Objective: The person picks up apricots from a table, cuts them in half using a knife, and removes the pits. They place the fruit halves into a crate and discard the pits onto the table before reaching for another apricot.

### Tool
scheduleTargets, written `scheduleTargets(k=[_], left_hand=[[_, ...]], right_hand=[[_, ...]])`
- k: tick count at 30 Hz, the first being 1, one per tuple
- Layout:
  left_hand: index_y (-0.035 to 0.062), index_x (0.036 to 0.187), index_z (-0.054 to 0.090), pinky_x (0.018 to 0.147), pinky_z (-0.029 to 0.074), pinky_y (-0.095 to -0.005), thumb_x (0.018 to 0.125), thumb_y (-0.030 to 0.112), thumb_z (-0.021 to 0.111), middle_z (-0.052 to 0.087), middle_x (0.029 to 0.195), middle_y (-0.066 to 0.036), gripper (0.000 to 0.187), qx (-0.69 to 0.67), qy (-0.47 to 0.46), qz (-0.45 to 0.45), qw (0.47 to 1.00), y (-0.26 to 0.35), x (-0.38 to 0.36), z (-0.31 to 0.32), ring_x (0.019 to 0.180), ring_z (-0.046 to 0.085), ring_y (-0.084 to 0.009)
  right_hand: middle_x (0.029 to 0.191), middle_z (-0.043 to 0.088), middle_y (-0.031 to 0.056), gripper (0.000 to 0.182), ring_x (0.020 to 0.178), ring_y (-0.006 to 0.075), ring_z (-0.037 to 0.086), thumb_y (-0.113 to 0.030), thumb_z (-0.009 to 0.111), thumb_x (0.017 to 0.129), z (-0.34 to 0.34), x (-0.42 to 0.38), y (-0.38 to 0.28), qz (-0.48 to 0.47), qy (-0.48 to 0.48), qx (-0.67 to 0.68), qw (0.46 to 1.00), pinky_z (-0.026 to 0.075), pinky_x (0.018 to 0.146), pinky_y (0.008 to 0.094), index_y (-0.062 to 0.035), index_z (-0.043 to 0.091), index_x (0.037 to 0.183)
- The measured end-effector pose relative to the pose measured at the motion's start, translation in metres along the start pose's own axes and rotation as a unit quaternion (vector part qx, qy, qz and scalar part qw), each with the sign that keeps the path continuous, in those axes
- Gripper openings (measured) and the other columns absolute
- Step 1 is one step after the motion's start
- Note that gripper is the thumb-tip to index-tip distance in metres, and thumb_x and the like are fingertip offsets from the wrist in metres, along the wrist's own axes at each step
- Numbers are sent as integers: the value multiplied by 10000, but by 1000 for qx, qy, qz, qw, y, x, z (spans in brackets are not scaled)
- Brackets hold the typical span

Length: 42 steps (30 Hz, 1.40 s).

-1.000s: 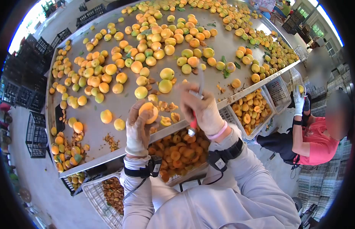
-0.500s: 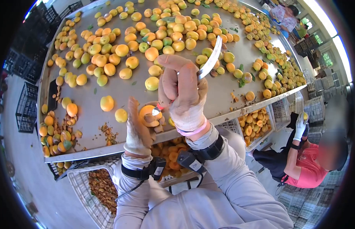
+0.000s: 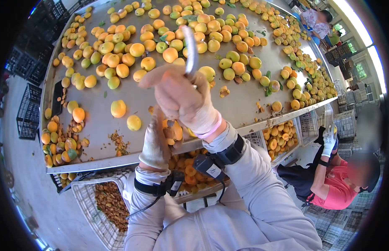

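My right hand, gloved and smeared by motion, is closed around a knife whose curved blade points up and away over the metal table. At the table's front edge my left hand, also gloved, grips an apricot from its left side. The right hand lies just above this apricot and hides part of it, along with the lower end of the knife. Two loose apricots, one orange and one yellow, rest left of my hands.
Many apricots cover the far side of the table. Pits and scraps lie at its near left. Below the edge stand a crate of pits and a crate of apricot halves. A co-worker sits at the right.
My right hand has moved left and turned, swinging the blade from pointing up-right to nearly upright. My left hand still grips the apricot, which is now more covered. A scrap now shows on the table.
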<state>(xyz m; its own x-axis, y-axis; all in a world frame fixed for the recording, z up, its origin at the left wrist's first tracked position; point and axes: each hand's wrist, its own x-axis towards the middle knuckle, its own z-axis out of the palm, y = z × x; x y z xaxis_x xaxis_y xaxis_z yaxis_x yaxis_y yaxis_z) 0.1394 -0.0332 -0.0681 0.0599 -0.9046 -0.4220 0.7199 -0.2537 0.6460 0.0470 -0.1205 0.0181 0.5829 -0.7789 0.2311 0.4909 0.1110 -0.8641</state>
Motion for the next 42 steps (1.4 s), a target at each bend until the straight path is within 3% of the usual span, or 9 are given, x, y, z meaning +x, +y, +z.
scheduleTargets(k=[4, 10, 18, 25, 31, 34, 37, 38, 42], left_hand=[[135, 1191, 501, 449, 388, -232, 939, 559, 425, 568, 839, -3, 499, -35, 182, -17, 983, -2, 10, 11, 578, 535, -116], [50, 883, 589, 391, 277, -230, 908, 646, 379, 561, 598, -81, 633, 34, 4, -19, 999, 9, 3, 8, 430, 427, -129], [36, 857, 585, 394, 324, -228, 930, 636, 334, 587, 651, -91, 654, -21, -46, -40, 998, 17, 4, 6, 442, 452, -134], [-13, 1026, 572, 653, 485, -248, 964, 599, 293, 627, 805, -93, 675, 214, 86, 262, 937, 19, 5, 9, 702, 588, -141], [-30, 1042, 553, 701, 483, -275, 969, 445, 458, 624, 904, -117, 489, 488, 72, 423, 760, 18, 4, 10, 786, 593, -153], [2, 1060, 549, 702, 512, -314, 949, 356, 533, 626, 943, -128, 371, 79, 38, 212, 973, 27, 6, -1, 770, 612, -208], [21, 1089, 545, 723, 532, -317, 950, 346, 547, 627, 977, -136, 353, -150, -7, 104, 983, 28, 6, -2, 761, 621, -220], [16, 1097, 543, 740, 531, -315, 952, 358, 540, 626, 986, -135, 371, -116, 19, 134, 984, 28, 5, 4, 784, 623, -219], [-1, 1121, 542, 822, 514, -314, 967, 382, 508, 625, 1026, -132, 414, -20, 73, 234, 969, 20, 5, 24, 895, 622, -217]], right_hand=[[712, 633, 1, 168, 655, 42, 553, -141, 558, 918, 17, 0, 12, -99, 2, -145, 985, 437, 582, 199, -18, 673, 901], [538, 258, -66, 216, 387, 60, 225, -279, 472, 947, -20, 12, 17, 38, 144, 154, 977, 211, 388, 244, -101, 590, 918], [529, 233, -60, 148, 419, 68, 247, -234, 484, 931, -33, 6, 27, 45, 209, 303, 929, 196, 409, 249, -115, 540, 862], [620, 510, 28, 214, 569, 127, 528, -212, 578, 887, -29, -21, 30, -13, 67, -376, 924, 423, 508, 275, -7, 587, 948], [716, 604, 108, 238, 707, 131, 625, -203, 647, 836, -20, -38, 48, 173, 89, -411, 890, 472, 582, 270, -1, 577, 940], [729, 612, 119, 229, 673, 179, 622, -187, 661, 819, -9, -40, 14, 276, 111, -227, 927, 476, 574, 313, -10, 564, 927], [735, 612, 110, 231, 643, 226, 609, -191, 672, 802, -31, -38, 17, 195, 197, -265, 923, 478, 564, 341, -33, 566, 933], [726, 599, 88, 215, 639, 231, 601, -210, 680, 794, -53, -39, 39, -49, 161, -552, 817, 479, 574, 332, -52, 601, 916], [768, 620, 126, 203, 712, 282, 629, -270, 650, 812, -25, -41, 32, -1, 167, -492, 854, 495, 641, 381, -73, 655, 861]])
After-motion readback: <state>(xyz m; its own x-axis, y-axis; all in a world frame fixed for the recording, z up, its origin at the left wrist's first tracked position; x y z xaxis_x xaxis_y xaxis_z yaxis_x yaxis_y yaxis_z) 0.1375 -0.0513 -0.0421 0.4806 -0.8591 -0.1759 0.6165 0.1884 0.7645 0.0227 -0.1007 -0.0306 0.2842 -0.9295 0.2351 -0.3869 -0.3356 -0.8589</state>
